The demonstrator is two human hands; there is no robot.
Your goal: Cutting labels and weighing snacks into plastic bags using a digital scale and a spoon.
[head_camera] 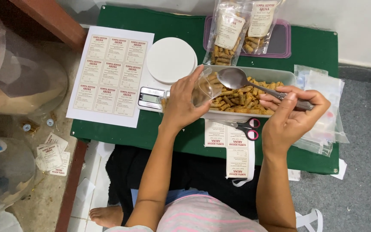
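1. While the left hand (181, 105) closed its grip on a clear pouch (205, 88), it held the pouch tilted over the near left end of the tray (258, 74), just beside the scale (168, 64).
2. The right hand (290, 116) was closed in a grip on the handle of a spoon (237, 79), whose bowl hung over the snacks (241, 96) right by the pouch mouth; whether the bowl carried anything could not be told.
3. The tray lay in the middle of the green desk (314, 47), filled with short brown snack rolls.
4. Scissors (243, 126) with pink-rimmed handles lay just in front of the tray, over strips of labels (237, 157).
5. Two filled bags (237, 30) stood on a purple lid (282, 43) behind the tray.
6. A label sheet (110, 75) lay left of the scale, partly off the desk edge.
7. Empty clear pouches (327, 107) were stacked under and beyond the right hand.
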